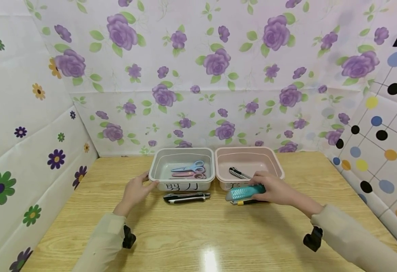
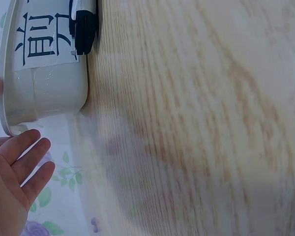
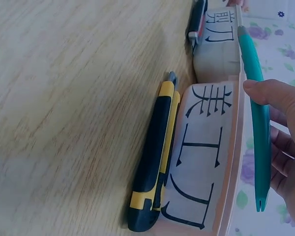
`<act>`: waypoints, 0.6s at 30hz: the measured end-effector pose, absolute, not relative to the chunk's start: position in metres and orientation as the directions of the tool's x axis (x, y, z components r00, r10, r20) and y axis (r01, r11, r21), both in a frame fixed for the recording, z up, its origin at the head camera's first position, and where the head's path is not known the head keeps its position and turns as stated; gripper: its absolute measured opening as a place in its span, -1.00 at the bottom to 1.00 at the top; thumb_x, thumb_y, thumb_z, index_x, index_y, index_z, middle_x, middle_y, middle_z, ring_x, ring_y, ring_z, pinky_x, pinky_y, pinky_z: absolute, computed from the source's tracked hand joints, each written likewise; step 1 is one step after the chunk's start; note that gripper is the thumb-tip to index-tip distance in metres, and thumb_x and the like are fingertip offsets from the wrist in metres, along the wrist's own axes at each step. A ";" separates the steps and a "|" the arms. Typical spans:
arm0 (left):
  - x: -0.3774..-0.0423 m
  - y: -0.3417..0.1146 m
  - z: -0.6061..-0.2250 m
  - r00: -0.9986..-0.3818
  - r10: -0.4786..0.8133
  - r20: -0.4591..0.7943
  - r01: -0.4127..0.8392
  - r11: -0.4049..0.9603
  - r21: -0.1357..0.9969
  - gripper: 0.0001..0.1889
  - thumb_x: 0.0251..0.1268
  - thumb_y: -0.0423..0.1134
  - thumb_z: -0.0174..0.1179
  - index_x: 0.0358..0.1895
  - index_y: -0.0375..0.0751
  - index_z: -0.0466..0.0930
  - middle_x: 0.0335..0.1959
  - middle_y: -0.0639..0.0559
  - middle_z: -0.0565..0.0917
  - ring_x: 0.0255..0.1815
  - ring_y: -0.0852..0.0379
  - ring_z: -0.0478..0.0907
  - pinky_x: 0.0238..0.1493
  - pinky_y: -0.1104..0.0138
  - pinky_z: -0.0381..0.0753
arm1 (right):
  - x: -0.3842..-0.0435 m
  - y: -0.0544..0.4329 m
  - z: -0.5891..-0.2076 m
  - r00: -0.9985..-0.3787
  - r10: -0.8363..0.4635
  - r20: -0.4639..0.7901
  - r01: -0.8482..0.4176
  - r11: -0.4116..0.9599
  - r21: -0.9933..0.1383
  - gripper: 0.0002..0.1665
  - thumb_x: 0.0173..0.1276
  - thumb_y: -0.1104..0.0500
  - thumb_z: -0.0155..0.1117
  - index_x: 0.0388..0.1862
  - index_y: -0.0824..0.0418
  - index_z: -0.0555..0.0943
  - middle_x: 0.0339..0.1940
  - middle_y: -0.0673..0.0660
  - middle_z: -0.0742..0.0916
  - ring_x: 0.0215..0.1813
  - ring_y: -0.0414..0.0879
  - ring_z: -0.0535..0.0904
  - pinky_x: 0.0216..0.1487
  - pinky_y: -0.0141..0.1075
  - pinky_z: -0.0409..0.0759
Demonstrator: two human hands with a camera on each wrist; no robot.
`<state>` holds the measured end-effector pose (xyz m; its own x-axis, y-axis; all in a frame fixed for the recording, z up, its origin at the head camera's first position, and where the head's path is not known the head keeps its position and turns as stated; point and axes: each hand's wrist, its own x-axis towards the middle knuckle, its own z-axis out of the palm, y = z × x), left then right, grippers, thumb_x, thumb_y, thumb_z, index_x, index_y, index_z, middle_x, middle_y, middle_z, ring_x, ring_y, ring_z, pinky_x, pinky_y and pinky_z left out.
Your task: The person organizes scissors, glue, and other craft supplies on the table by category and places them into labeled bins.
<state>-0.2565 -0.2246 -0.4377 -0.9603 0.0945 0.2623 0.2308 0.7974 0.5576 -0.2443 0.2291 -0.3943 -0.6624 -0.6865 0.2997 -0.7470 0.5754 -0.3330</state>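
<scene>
My right hand (image 1: 271, 187) pinches a teal utility knife (image 1: 246, 192) between thumb and fingers, close over the front rim of the pink bin (image 1: 278, 166). Inside that bin lies a black utility knife (image 1: 239, 173). A yellow-and-black utility knife (image 3: 155, 157) lies on the table along the bin's labelled front. My left hand (image 1: 138, 190) rests at the left front corner of the grey bin (image 1: 155, 166), fingers extended. Light blue scissors (image 1: 189, 167) and pink scissors (image 1: 189, 174) lie in the grey bin. In front of it is a black-and-white utility knife (image 1: 186, 197) on the table.
Both bins stand side by side near the back of the wooden table (image 1: 184, 234), with paper labels on their fronts. A flowered cloth (image 1: 198, 75) hangs behind them. Patterned cloths rise at the left and right sides.
</scene>
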 end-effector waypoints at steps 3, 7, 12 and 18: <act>-0.257 -0.225 -0.437 -0.957 0.100 0.272 0.239 0.802 0.547 -0.38 0.20 0.01 0.14 0.23 -0.33 0.34 -0.02 -0.23 0.59 0.04 -0.27 0.47 -0.03 -0.13 0.40 | -0.247 0.228 -0.394 -0.654 -0.687 0.316 -0.755 0.566 -0.332 -0.68 0.02 0.13 0.43 -0.21 0.13 0.61 -0.36 -0.07 0.53 -0.36 -0.25 0.34 -0.38 -0.42 0.36; -0.256 -0.224 -0.436 -0.959 0.097 0.266 0.232 0.806 0.544 -0.36 0.19 0.04 0.13 0.23 -0.34 0.34 -0.03 -0.24 0.59 0.02 -0.27 0.48 -0.03 -0.12 0.41 | -0.252 0.229 -0.394 -0.656 -0.678 0.332 -0.754 0.568 -0.330 -0.69 0.00 0.16 0.44 -0.24 0.16 0.61 -0.37 -0.05 0.53 -0.37 -0.23 0.32 -0.39 -0.41 0.31; -0.255 -0.224 -0.436 -0.966 0.093 0.243 0.215 0.809 0.547 -0.34 0.20 0.07 0.11 0.25 -0.34 0.31 0.00 -0.24 0.57 0.05 -0.27 0.46 -0.01 -0.13 0.39 | -0.260 0.230 -0.391 -0.678 -0.659 0.327 -0.734 0.576 -0.360 -0.70 0.02 0.20 0.42 -0.23 0.20 0.60 -0.36 -0.01 0.54 -0.38 -0.21 0.32 -0.41 -0.40 0.31; -0.255 -0.224 -0.435 -0.966 0.097 0.239 0.218 0.802 0.556 -0.34 0.21 0.05 0.12 0.26 -0.33 0.29 0.00 -0.22 0.58 0.07 -0.26 0.45 0.01 -0.14 0.37 | -0.273 0.229 -0.381 -0.677 -0.642 0.360 -0.736 0.585 -0.340 -0.71 -0.04 0.23 0.46 -0.29 0.20 0.61 -0.38 0.01 0.56 -0.35 -0.16 0.41 -0.35 -0.32 0.42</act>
<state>-0.2554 -0.2237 -0.4355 -0.9662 0.0967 0.2389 0.2177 0.8023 0.5558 -0.2728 0.2287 -0.3811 -0.6771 -0.6417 0.3601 -0.7358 0.5855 -0.3403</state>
